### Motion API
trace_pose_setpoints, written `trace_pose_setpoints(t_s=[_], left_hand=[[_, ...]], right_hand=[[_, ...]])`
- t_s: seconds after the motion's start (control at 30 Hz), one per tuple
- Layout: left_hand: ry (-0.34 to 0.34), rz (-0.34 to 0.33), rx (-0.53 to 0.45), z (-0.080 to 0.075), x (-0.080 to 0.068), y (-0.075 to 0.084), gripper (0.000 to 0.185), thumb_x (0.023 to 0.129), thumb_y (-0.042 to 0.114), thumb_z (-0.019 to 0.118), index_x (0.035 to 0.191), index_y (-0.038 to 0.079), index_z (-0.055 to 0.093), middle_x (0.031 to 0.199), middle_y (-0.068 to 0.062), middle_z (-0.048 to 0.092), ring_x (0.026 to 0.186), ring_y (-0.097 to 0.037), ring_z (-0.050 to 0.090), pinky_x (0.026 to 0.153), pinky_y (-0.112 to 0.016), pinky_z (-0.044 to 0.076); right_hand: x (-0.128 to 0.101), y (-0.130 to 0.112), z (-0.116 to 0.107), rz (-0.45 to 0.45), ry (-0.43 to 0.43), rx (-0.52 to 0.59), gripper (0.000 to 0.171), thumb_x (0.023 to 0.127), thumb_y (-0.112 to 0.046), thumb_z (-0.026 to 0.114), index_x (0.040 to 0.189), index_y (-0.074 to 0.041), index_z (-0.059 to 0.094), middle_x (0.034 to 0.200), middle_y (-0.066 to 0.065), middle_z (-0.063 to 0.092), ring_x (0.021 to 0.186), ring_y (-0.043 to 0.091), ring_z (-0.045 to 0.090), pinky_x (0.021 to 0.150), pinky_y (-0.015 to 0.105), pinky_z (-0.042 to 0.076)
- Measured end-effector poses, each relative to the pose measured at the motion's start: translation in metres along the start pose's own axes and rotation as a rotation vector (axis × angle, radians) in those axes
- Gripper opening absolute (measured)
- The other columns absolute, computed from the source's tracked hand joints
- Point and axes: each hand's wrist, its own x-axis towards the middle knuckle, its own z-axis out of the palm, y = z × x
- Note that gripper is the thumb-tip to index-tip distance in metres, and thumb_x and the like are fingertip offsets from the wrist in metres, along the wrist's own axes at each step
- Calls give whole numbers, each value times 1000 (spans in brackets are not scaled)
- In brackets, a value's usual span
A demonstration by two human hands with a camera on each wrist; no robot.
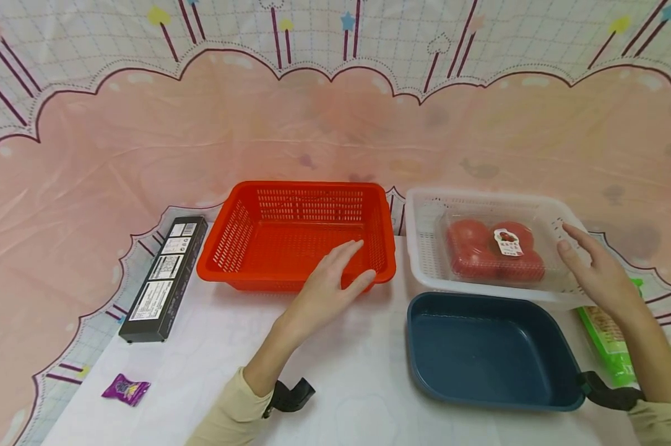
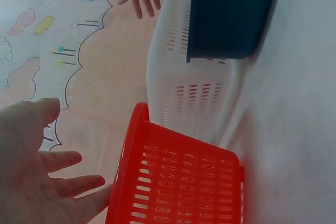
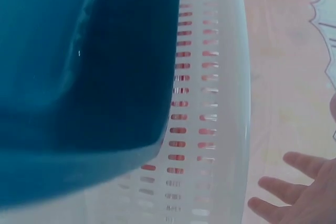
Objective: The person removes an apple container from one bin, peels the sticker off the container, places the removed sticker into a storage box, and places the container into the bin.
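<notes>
My left hand (image 1: 325, 288) hovers over the front right part of a red plastic basket (image 1: 241, 275), its fingers spread and holding nothing. In the left wrist view that same hand (image 2: 47, 177) appears beside the red basket's rim (image 2: 128, 156). On the right, my right hand (image 1: 603, 275) is above the right end of a white basket (image 1: 419, 248), fingers loosely extended. Inside the white basket lies a clear pack of tomatoes (image 1: 494, 251) with a white label. The right wrist view has the right hand (image 3: 299, 192) near the white basket's edge (image 3: 239, 103), grasping nothing.
A dark blue tub (image 1: 491, 353) stands in front of the white basket. Partly behind the right forearm lies a green packet (image 1: 608, 337). A long black box (image 1: 165, 279) lies left of the red basket, and a purple wrapped candy (image 1: 126, 389) is nearer the front left.
</notes>
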Motion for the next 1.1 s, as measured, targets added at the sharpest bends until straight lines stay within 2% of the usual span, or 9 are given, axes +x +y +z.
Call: trace_pose_setpoints(t_s=[0.27, 0.43, 0.6, 0.93, 1.1], left_hand=[[-9, 11, -5, 6, 1, 2, 65, 91, 48, 61, 149, 32, 36, 156, 6, 33, 142, -19, 35, 108, -54, 43], [-31, 6, -22, 10, 4, 6, 66, 91, 52, 59, 150, 34, 34, 156, 7, 32, 142, -18, 35, 108, -55, 43], [-55, 3, -36, 14, 8, 13, 68, 91, 56, 57, 150, 33, 33, 157, 7, 32, 142, -18, 35, 107, -55, 43], [-71, 40, -75, 26, 16, 21, 64, 93, 49, 58, 149, 31, 36, 156, 5, 34, 140, -18, 39, 106, -48, 46], [-80, 34, -115, 34, 18, 23, 62, 93, 45, 58, 149, 31, 35, 157, 5, 31, 140, -18, 38, 100, -44, 52]], right_hand=[[5, 2, -2, 13, -39, -30, 63, 103, -35, 35, 155, -7, 14, 154, 38, 14, 131, 65, 22, 89, 84, 23], [10, 5, -5, 37, -82, -67, 65, 103, -38, 34, 156, -7, 11, 154, 38, 12, 130, 67, 21, 86, 83, 24], [15, 8, -5, 43, -103, -95, 66, 103, -40, 34, 156, -8, 11, 153, 39, 11, 133, 67, 16, 88, 84, 22], [20, 7, -6, 32, -156, -108, 67, 103, -40, 34, 156, -6, 11, 154, 39, 10, 134, 66, 15, 89, 83, 21], [22, 7, -5, 43, -171, -139, 67, 103, -41, 33, 156, -6, 11, 154, 39, 11, 131, 67, 19, 88, 82, 23]])
